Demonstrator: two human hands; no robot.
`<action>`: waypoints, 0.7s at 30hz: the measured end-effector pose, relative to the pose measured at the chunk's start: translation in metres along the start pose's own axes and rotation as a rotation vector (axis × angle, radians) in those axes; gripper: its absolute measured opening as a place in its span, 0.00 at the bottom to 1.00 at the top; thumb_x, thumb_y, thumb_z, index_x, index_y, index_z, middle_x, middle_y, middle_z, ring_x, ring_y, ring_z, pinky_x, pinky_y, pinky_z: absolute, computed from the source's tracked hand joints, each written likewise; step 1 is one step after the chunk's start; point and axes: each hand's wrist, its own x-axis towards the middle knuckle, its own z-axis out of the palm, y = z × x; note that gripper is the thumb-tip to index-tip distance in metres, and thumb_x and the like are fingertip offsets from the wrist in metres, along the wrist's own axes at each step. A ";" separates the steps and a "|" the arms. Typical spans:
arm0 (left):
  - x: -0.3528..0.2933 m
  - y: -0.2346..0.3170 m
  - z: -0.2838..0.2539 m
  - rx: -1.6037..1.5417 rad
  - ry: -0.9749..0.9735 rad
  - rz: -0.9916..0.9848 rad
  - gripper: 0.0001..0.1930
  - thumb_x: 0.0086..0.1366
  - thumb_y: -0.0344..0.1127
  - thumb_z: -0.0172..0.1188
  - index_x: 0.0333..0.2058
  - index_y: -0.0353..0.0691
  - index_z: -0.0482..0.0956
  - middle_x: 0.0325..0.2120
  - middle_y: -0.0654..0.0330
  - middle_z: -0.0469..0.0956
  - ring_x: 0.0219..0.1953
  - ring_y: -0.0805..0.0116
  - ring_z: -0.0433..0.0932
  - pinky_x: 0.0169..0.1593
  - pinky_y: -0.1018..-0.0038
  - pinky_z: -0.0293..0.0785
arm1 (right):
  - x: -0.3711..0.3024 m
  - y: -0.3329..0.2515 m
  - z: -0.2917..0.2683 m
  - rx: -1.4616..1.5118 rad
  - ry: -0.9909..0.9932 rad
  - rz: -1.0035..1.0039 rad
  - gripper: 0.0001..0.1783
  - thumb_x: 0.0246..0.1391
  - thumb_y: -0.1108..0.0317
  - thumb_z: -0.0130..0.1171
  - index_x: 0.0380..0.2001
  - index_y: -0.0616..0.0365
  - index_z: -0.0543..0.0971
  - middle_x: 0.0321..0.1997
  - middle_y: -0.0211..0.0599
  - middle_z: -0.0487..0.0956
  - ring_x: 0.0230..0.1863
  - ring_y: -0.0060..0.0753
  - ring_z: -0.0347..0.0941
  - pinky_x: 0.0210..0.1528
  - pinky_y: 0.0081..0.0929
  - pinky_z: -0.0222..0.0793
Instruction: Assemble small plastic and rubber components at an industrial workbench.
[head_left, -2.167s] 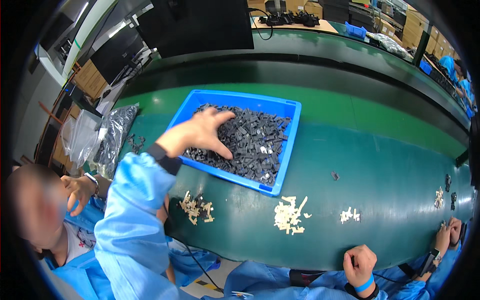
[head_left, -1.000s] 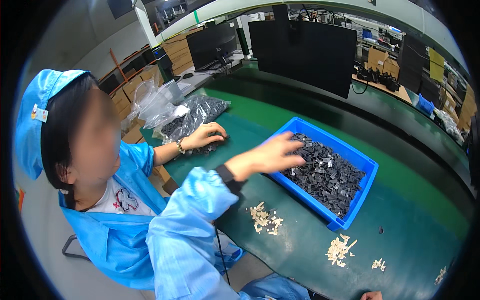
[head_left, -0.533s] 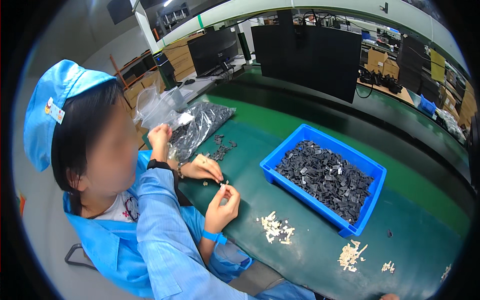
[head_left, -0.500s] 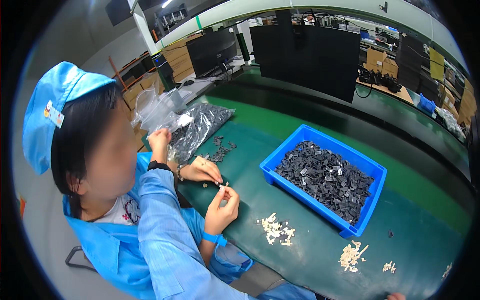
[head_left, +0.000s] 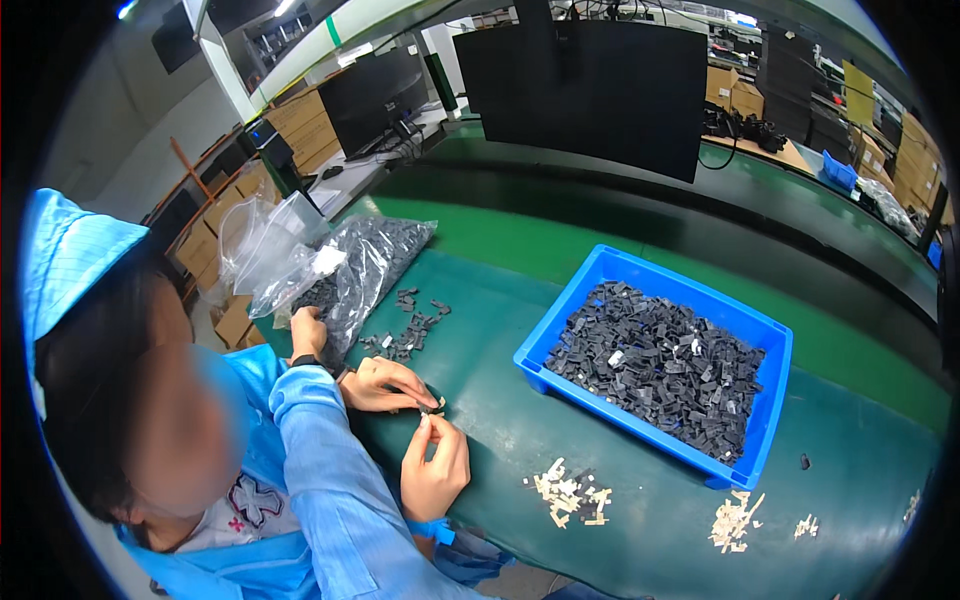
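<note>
My left hand (head_left: 308, 333), with a dark band at the wrist, reaches across the co-worker's body to the near side of a clear plastic bag (head_left: 385, 262) of small black plastic parts. Its fingers are curled closed against the bag; what is in them is hidden. My right hand is out of view. Just right of my left hand, a co-worker's two hands (head_left: 435, 475) pinch a small black part (head_left: 432, 408) with pale bits on it. Loose black parts (head_left: 408, 335) lie beside the bag.
A blue bin (head_left: 655, 250) full of black parts stands on the green table mat (head_left: 480, 330). Small piles of cream pieces (head_left: 570, 492) lie in front of it. A co-worker in a blue cap (head_left: 75, 260) sits close on the left. A dark monitor (head_left: 585, 95) hangs behind.
My left hand has moved down along the near side of the bag. A fingertip at the bottom edge has gone out of view. The view has shifted, and the co-worker's head sits lower and further left.
</note>
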 end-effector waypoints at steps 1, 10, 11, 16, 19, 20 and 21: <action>0.003 0.001 0.002 0.006 -0.019 0.009 0.15 0.44 0.22 0.49 0.33 0.34 0.78 0.33 0.43 0.75 0.41 0.51 0.74 0.46 0.66 0.68 | 0.001 0.002 0.012 0.014 0.012 0.008 0.03 0.47 0.76 0.56 0.26 0.62 0.71 0.23 0.39 0.71 0.22 0.36 0.69 0.24 0.30 0.65; 0.027 -0.002 0.006 0.318 -0.291 -0.237 0.38 0.50 0.56 0.57 0.51 0.30 0.63 0.49 0.38 0.64 0.54 0.46 0.62 0.56 0.62 0.58 | -0.001 -0.006 0.037 0.007 0.055 -0.041 0.04 0.46 0.77 0.57 0.26 0.63 0.72 0.26 0.41 0.75 0.27 0.37 0.74 0.27 0.28 0.68; 0.027 0.000 0.006 0.329 -0.346 -0.285 0.40 0.50 0.59 0.54 0.53 0.30 0.60 0.50 0.38 0.63 0.55 0.46 0.61 0.57 0.62 0.56 | -0.002 -0.006 0.037 0.006 0.058 -0.031 0.04 0.44 0.78 0.58 0.26 0.63 0.73 0.27 0.42 0.76 0.29 0.37 0.75 0.29 0.27 0.69; 0.031 0.039 0.015 0.277 -0.319 -0.416 0.45 0.52 0.64 0.48 0.57 0.32 0.53 0.54 0.38 0.57 0.59 0.45 0.53 0.60 0.59 0.49 | 0.003 -0.001 0.042 0.057 0.084 0.017 0.04 0.42 0.79 0.58 0.25 0.64 0.74 0.25 0.42 0.77 0.26 0.35 0.75 0.27 0.24 0.70; 0.047 -0.014 0.033 0.327 -0.194 -0.302 0.49 0.48 0.70 0.45 0.60 0.39 0.47 0.59 0.40 0.46 0.62 0.40 0.41 0.62 0.56 0.41 | -0.009 -0.009 0.037 0.077 0.024 -0.007 0.05 0.42 0.79 0.59 0.25 0.64 0.74 0.25 0.41 0.77 0.25 0.34 0.75 0.27 0.24 0.70; 0.048 -0.001 0.036 0.314 -0.207 -0.284 0.49 0.48 0.70 0.45 0.60 0.39 0.47 0.59 0.40 0.46 0.62 0.40 0.41 0.62 0.56 0.41 | -0.006 -0.005 0.039 0.047 0.031 -0.007 0.05 0.41 0.79 0.59 0.25 0.64 0.74 0.25 0.41 0.77 0.25 0.33 0.75 0.26 0.24 0.70; 0.042 0.013 0.021 0.224 -0.244 -0.385 0.50 0.47 0.72 0.45 0.61 0.43 0.45 0.59 0.40 0.46 0.61 0.39 0.40 0.61 0.54 0.39 | -0.006 -0.004 0.039 0.029 0.030 -0.009 0.05 0.41 0.79 0.59 0.25 0.64 0.75 0.25 0.41 0.77 0.25 0.33 0.75 0.26 0.23 0.70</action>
